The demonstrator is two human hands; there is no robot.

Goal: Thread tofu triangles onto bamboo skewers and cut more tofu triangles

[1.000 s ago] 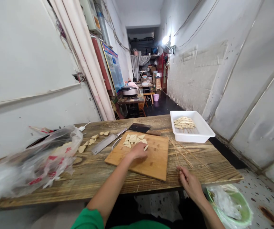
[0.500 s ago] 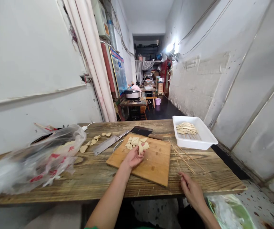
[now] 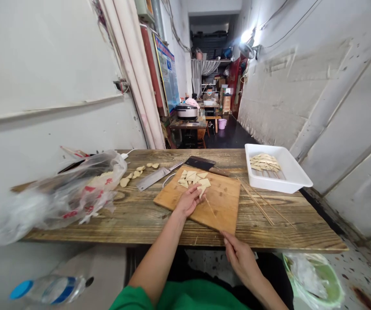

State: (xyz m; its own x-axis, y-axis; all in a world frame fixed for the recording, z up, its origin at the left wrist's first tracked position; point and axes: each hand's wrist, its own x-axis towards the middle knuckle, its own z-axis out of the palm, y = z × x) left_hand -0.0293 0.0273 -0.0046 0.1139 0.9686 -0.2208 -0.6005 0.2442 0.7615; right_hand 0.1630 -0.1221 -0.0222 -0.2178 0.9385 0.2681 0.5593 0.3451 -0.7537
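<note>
My left hand [image 3: 189, 200] is over the wooden cutting board [image 3: 222, 206], its fingers closed on a pale triangular food piece [image 3: 201, 192], perhaps tofu. Several more cut pieces [image 3: 191, 175] lie just beyond the fingertips on the board. My right hand [image 3: 239, 254] is low at the board's near edge, pinching one end of a thin wooden skewer [image 3: 211, 210]. The skewer slants up and left over the board, its tip close to the piece in my left hand. Whether the tip touches the piece I cannot tell.
A cleaver [image 3: 154, 177] and a dark blade [image 3: 201, 162] lie behind the board. Loose skewers [image 3: 259, 204] are to its right, by a white tray [image 3: 279, 183] of skewered pieces. Left are round pale slices [image 3: 136, 174] and a plastic bag [image 3: 85, 193]. A green bin [image 3: 334, 292] stands below right.
My right hand has moved left from beside the loose skewers, bringing the skewer over the board towards the held piece. My left hand keeps its grip. The view has tilted down.
</note>
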